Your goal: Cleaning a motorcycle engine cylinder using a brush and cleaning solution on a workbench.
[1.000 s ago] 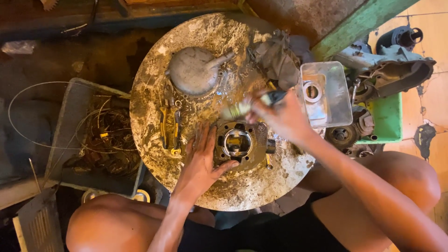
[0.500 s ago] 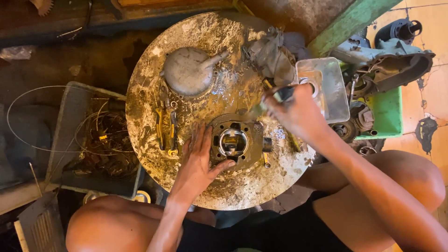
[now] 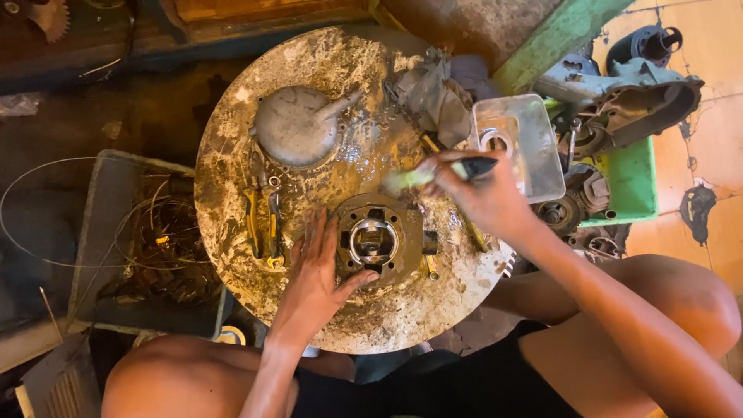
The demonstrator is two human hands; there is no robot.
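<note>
Brushwork best kept short and light: left hand (image 3: pixel 313 275) flat, fingers spread against engine cylinder (image 3: pixel 377 241) mid-table (image 3: pixel 232 155), right hand (image 3: pixel 484 193) clenched round brush (image 3: pixel 433 173) just above.

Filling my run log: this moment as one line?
left hand: steadies engine cylinder | right hand: holds brush | surface: round table

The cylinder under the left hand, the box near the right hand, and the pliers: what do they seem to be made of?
Cylinder: seemingly cast metal, dull and grimy, with a shiny bore ring.
Box: probably clear plastic; what lies inside shows through its cloudy walls.
Pliers: dark metal jaws, with yellow grips that look like plastic or rubber.
</note>
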